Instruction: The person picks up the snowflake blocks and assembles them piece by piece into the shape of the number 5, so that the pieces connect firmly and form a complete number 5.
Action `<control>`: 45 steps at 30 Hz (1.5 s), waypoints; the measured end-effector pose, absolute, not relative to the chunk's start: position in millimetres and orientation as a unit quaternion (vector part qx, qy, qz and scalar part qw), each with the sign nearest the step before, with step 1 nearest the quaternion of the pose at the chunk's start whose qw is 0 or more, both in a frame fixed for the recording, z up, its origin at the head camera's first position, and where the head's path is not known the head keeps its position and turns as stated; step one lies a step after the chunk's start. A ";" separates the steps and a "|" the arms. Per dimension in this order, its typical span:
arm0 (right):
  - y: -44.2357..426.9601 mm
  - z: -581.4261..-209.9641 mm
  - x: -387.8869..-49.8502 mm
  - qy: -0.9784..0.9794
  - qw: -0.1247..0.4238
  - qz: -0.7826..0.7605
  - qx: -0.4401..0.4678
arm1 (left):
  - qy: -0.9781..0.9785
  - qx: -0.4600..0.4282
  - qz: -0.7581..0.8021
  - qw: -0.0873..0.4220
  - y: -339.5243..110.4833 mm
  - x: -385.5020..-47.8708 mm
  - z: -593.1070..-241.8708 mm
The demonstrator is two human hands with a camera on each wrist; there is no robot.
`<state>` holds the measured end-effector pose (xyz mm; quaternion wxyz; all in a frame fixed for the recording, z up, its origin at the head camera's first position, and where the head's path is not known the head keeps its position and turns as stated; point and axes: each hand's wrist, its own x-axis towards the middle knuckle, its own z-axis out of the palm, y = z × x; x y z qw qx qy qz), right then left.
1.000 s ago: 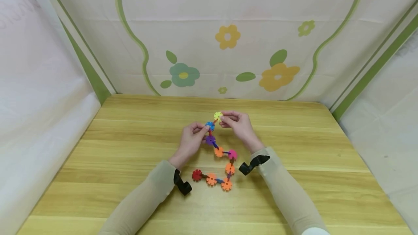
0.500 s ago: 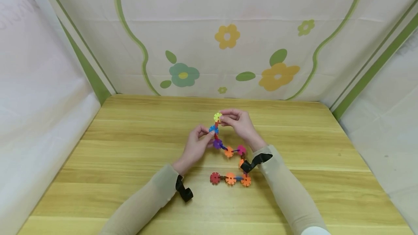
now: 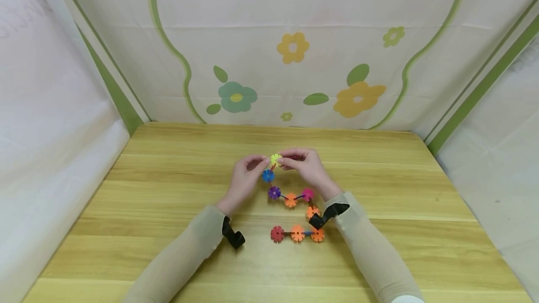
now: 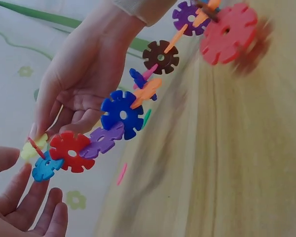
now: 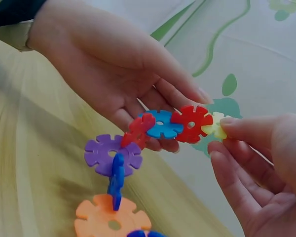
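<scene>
A chain of notched plastic discs runs from the hands toward me over the table. My right hand (image 3: 309,165) pinches the yellow disc (image 3: 275,160) at its far end between thumb and fingertips. My left hand (image 3: 246,176) is close beside it, its thumb and fingers apart in the left wrist view, its fingertips by the blue disc (image 4: 48,167). A red disc (image 5: 191,124) links the yellow and blue ones. Further along come a purple disc (image 3: 274,193), an orange disc (image 3: 290,200) and a pink disc (image 3: 308,194). The near end is a red disc (image 3: 277,234).
The wooden table (image 3: 177,172) is enclosed by pale cloth walls (image 3: 252,3) with printed flowers. A thin pink piece (image 4: 122,174) and a green piece (image 4: 147,117) appear beyond the chain. My right wrist strap (image 3: 328,215) hides some of the chain.
My left hand has let go of the blue disc and moved up beside the yellow one. My right hand still pinches the yellow disc, now slightly lower and further left. The chain's near end has shifted right.
</scene>
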<state>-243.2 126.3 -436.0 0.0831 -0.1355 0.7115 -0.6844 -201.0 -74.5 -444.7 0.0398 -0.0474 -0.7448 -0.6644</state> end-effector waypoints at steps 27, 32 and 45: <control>172.0 -450.8 -300.2 0.862 0.061 -0.498 -0.075 | -0.732 -0.035 -0.681 0.001 -77.7 -205.8 -441.3; 169.7 -460.1 -306.8 0.888 0.061 -0.450 -0.078 | -0.736 -0.037 -0.676 -0.010 -77.9 -205.7 -442.8; 165.3 -462.9 -307.4 0.897 0.067 -0.428 -0.084 | -0.738 -0.028 -0.674 -0.009 -77.3 -207.2 -445.1</control>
